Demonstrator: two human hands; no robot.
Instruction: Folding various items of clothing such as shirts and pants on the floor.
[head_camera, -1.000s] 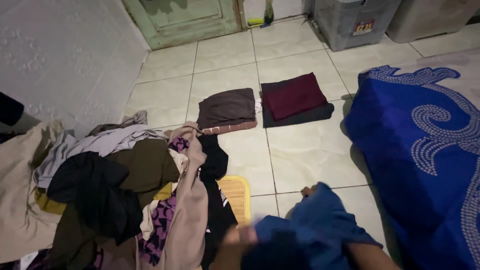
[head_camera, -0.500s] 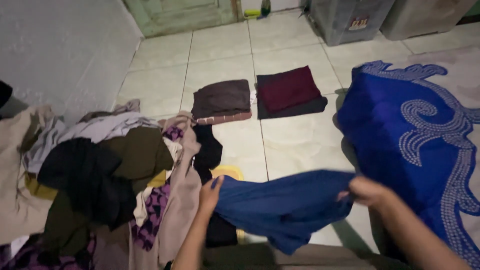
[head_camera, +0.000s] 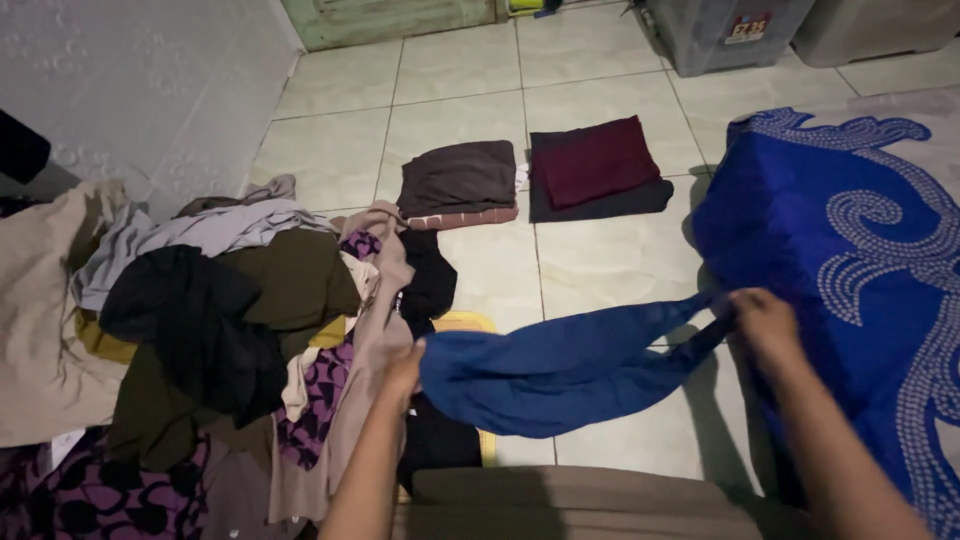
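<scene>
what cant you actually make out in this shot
- Head view: the blue cloth is motion-blurred, so its kind is unclear.
- Fingers of the left hand and right hand are blurred and buried in the cloth.
- Grey bin is cut off by the top edge.
- Lower layers of the clothes pile are covered.

clothes heap (head_camera: 220, 330) left | two folded stacks (head_camera: 545, 180) ahead, side by side | patterned cloth (head_camera: 850, 270) right

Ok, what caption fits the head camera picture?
Two hands, left hand and right hand, stretch a blue garment beside a clothes pile.
</scene>
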